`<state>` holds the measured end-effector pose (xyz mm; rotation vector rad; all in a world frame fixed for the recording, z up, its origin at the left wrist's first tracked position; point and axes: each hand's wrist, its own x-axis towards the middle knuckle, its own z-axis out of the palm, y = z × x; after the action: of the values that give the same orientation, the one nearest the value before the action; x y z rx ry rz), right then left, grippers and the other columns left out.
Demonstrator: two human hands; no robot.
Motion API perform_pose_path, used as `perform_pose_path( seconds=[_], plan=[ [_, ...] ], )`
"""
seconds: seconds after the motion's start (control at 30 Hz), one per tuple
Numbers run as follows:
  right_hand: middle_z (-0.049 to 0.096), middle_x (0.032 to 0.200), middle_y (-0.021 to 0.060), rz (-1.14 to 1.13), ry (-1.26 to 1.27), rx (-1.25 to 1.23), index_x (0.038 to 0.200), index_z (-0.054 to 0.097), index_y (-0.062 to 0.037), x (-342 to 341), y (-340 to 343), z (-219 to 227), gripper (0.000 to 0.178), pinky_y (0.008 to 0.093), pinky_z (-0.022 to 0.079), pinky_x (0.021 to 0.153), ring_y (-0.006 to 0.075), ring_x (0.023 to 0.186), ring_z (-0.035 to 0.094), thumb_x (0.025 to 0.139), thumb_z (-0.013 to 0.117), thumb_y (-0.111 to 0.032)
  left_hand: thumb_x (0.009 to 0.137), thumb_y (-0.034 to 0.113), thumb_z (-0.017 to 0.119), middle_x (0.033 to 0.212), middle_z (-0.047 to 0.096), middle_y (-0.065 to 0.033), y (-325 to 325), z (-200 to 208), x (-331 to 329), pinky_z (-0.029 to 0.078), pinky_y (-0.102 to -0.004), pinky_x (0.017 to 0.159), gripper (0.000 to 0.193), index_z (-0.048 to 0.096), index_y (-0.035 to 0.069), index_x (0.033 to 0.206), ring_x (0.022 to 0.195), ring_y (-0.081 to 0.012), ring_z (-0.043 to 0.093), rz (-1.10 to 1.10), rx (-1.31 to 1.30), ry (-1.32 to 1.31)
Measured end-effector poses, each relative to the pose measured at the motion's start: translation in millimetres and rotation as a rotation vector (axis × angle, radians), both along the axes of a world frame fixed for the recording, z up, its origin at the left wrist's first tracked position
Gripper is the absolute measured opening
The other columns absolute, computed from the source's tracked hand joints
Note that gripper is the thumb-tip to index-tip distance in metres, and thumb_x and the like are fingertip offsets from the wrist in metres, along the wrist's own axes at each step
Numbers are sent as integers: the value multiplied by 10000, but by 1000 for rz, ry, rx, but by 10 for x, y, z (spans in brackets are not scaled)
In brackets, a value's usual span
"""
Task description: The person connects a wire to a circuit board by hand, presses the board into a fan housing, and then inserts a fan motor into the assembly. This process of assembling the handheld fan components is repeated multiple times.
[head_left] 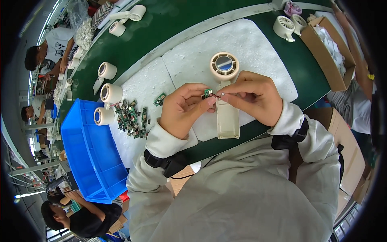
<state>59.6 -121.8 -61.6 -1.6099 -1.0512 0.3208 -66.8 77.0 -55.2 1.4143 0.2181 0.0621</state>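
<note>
Between the thumb and fingers of my left hand (186, 108) is a small green circuit board (208, 93). My right hand (258, 97) pinches a small white connector (222, 94) with thin dark-red wires, close beside the board. Under both hands lies a cream handheld fan (224, 66), its round head pointing away from me and its hollow handle shell (228, 121) open toward me. Whether the connector touches the board is too small to tell. To the left of my left hand are a loose circuit board (159, 99) and a pile of circuit boards (131, 117).
White foam sheets (250, 44) cover part of the green table (177, 18). A blue bin (90, 153) stands at the left, with several fan bodies (111, 92) beside it. At right are a cardboard box (328, 52) and fan heads (284, 27). Other people sit along the left.
</note>
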Motion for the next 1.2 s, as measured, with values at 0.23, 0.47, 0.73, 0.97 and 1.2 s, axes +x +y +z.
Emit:
perform_pose_path(
  seconds=[0.23,0.47,0.73,0.97,1.2],
  plan=[
    [541,788,9,60,-41,-16,1006,799,-69,9,-6,65,181,268,376,569,103,668,473,832,802,-18,992,-17,655,1145,707,-120,35,-13,-22,600,-338,939,310,629,-64,1297,1049,-200,708,-48,-44,-18],
    [538,787,20,-62,-66,-11,938,766,-39,-37,5,61,162,270,376,562,106,650,462,789,794,18,1007,-17,627,1104,709,-112,-83,-13,-37,590,-321,956,303,649,-39,1308,1052,-203,711,-55,159,-146],
    [535,762,34,-134,-67,-38,932,750,-11,-135,-3,61,148,263,377,569,109,636,463,792,779,23,967,-58,644,1128,688,-139,-147,-8,-67,612,-308,841,339,665,-14,1303,1007,-211,730,-20,538,-235],
    [525,728,35,-243,70,-49,937,747,7,-336,34,158,111,260,383,576,98,635,462,828,769,13,955,-76,648,1108,685,-111,-475,122,-128,577,-301,853,342,691,15,1282,960,-193,715,186,1082,-293],
    [537,743,32,-169,46,0,977,752,12,-173,8,183,113,258,414,602,104,644,483,864,755,21,924,-79,667,1125,684,-110,-366,156,-31,589,-322,848,403,646,-3,1319,1017,-206,700,104,397,-137]
  ],
)
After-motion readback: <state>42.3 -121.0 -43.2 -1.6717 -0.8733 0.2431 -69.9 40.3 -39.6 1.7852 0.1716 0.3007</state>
